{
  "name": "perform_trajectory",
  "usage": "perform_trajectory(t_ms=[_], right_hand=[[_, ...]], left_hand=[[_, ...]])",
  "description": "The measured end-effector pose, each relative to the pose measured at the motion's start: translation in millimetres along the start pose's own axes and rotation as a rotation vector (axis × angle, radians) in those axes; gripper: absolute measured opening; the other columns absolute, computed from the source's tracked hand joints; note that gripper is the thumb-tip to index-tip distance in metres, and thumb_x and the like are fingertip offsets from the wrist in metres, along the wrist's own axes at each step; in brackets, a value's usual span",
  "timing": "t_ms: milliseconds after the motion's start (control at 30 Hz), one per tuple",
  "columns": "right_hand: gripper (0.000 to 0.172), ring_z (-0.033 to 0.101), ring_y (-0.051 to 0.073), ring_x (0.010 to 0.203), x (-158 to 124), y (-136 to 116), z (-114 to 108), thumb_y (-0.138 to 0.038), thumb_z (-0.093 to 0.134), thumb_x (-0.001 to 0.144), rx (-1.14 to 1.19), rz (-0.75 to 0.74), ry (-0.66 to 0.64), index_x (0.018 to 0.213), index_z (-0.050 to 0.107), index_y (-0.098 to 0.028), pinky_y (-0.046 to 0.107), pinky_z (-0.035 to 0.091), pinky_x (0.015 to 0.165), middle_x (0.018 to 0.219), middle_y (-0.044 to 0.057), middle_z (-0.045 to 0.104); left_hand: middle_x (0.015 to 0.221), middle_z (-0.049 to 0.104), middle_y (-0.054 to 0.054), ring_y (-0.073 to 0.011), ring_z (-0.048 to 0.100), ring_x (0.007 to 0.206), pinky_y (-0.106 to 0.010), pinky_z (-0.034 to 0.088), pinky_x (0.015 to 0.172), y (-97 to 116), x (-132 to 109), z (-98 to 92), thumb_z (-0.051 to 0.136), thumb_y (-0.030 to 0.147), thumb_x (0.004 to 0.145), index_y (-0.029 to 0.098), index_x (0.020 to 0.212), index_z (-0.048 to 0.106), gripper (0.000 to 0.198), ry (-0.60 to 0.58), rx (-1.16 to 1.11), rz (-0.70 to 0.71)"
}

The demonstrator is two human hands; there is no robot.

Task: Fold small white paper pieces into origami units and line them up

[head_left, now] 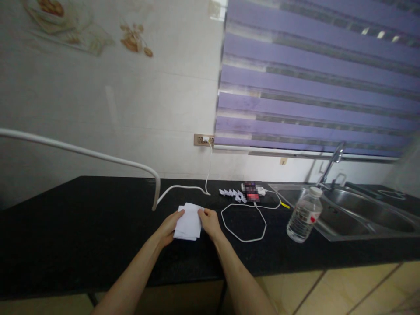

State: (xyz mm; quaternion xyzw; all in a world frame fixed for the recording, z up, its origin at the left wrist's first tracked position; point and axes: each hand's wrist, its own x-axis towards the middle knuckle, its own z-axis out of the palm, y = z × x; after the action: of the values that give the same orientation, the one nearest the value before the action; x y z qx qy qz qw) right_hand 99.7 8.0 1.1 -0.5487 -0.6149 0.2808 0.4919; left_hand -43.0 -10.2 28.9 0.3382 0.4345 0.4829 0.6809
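Note:
A small stack of white paper sheets (188, 224) is held between both hands above the black countertop, its edges not quite lined up. My left hand (170, 224) grips the left side, thumb on top and fingers hidden beneath. On the opposite side, my right hand (210, 222) pinches the upper right edge with its thumb. To the right, several small folded paper pieces (232, 194) lie in a row at the back of the counter, beside a partly blurred phone-like device (252, 192).
A white cable (244, 240) loops on the black countertop (82, 227), and another runs to the wall socket (204, 139). A large clear water bottle (303, 216) stands before the steel sink (348, 212) and tap (331, 164). A thick white curved rod (82, 151) crosses the left side.

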Motion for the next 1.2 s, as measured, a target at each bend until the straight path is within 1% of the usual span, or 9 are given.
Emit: perform_trajectory(t_ms=[133,233,300,433,533,700,800,900,1200], right_hand=[[0.034,0.043,0.009,0.052,3,-2,-3,-0.03,0.037,0.076,-0.059,-0.022,-0.055,0.056,0.058,-0.012,0.018,0.029,0.045,0.053,-0.001,0.051],[0.033,0.047,0.011,0.057,7,0,-7,-0.027,0.035,0.077,-0.125,-0.012,-0.049,0.058,0.058,-0.013,0.018,0.031,0.049,0.058,0.0,0.055],[0.033,0.049,0.012,0.059,9,3,-8,-0.026,0.033,0.078,-0.175,0.012,-0.031,0.063,0.06,-0.013,0.019,0.033,0.051,0.061,0.001,0.057],[0.025,0.054,0.014,0.062,9,12,-8,-0.022,0.04,0.073,-0.28,0.078,-0.056,0.071,0.064,-0.015,0.02,0.035,0.054,0.067,0.004,0.062],[0.023,0.058,0.017,0.069,7,16,-5,-0.021,0.045,0.069,-0.356,0.126,-0.08,0.08,0.065,-0.016,0.022,0.037,0.058,0.074,0.006,0.065],[0.031,0.058,0.022,0.086,5,15,-2,-0.022,0.047,0.069,-0.467,0.147,-0.088,0.095,0.062,-0.018,0.028,0.039,0.071,0.093,0.009,0.064],[0.035,0.057,0.023,0.09,4,14,-2,-0.022,0.048,0.069,-0.508,0.147,-0.1,0.101,0.059,-0.018,0.03,0.039,0.075,0.098,0.01,0.062],[0.035,0.056,0.022,0.092,4,14,-3,-0.021,0.048,0.069,-0.526,0.15,-0.113,0.102,0.058,-0.019,0.03,0.039,0.077,0.099,0.009,0.062],[0.04,0.054,0.021,0.097,3,18,-3,-0.022,0.05,0.068,-0.507,0.145,-0.111,0.108,0.054,-0.019,0.029,0.038,0.079,0.103,0.008,0.06]], left_hand=[[0.064,0.066,-0.006,-0.0137,0.06,0.05,-0.024,0.047,0.051,-4,3,-5.9,0.049,0.019,0.076,0.011,0.091,0.054,0.018,0.0,0.06,0.04],[0.075,0.067,-0.009,-0.0163,0.063,0.06,-0.027,0.049,0.057,-4,11,-18.0,0.046,0.016,0.076,0.01,0.097,0.053,0.023,0.036,0.336,0.126],[0.083,0.067,-0.009,-0.0164,0.063,0.066,-0.025,0.048,0.058,1,19,-32.1,0.046,0.018,0.074,0.012,0.098,0.055,0.026,0.208,0.726,0.222],[0.101,0.062,-0.012,-0.022,0.059,0.088,-0.027,0.046,0.067,22,36,-68.6,0.049,0.019,0.069,0.014,0.1,0.055,0.031,0.387,0.938,0.24],[0.109,0.057,-0.017,-0.0287,0.053,0.099,-0.034,0.042,0.077,37,43,-86.9,0.051,0.019,0.065,0.012,0.099,0.057,0.035,0.441,1.092,0.217],[0.114,0.048,-0.024,-0.043,0.039,0.108,-0.053,0.029,0.083,33,34,-74.9,0.054,0.044,0.061,0.01,0.11,0.051,0.06,0.538,1.312,0.224],[0.111,0.049,-0.025,-0.0428,0.042,0.102,-0.055,0.03,0.078,19,22,-56.6,0.044,0.063,0.06,0.01,0.118,0.043,0.078,0.594,1.62,0.303],[0.106,0.051,-0.024,-0.039,0.044,0.1,-0.051,0.031,0.077,9,16,-48.4,0.043,0.059,0.064,0.01,0.116,0.044,0.071,0.62,1.732,0.288],[0.102,0.052,-0.021,-0.0367,0.046,0.096,-0.047,0.035,0.073,20,10,-76.2,0.036,0.057,0.069,0.01,0.111,0.048,0.064,0.624,1.792,0.238]])
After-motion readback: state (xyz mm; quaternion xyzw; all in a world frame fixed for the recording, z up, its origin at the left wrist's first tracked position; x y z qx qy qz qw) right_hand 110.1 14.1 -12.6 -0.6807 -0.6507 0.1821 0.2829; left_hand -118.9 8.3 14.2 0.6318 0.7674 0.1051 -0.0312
